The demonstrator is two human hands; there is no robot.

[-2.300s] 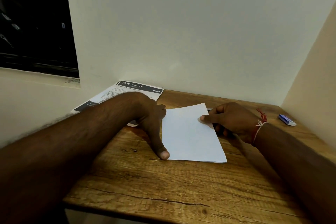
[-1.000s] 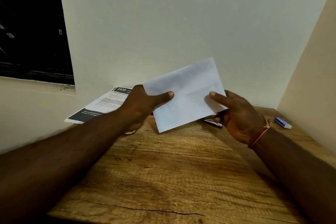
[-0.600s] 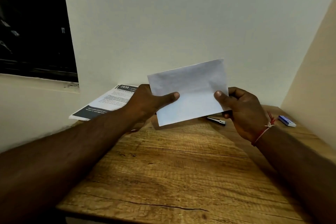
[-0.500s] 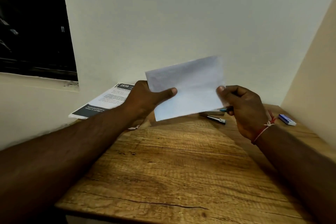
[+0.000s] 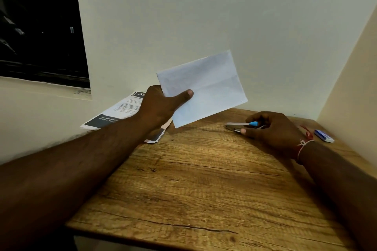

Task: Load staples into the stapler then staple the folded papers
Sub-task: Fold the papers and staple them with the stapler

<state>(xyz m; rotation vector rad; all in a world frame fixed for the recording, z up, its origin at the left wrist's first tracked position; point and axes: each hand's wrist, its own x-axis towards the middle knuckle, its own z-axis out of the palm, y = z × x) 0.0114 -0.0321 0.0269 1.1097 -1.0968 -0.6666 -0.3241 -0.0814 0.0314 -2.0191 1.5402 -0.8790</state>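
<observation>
Gripping creased papers, slim metal stapler.

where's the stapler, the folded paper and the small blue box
stapler (image 5: 237,124): head view, on its silver top arm, left of the blue tip.
folded paper (image 5: 206,87): head view, middle of the sheet's near face.
small blue box (image 5: 321,133): head view, on its blue top face.

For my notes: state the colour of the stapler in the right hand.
The stapler is silver metal with a light blue part; head view shows it best.
</observation>
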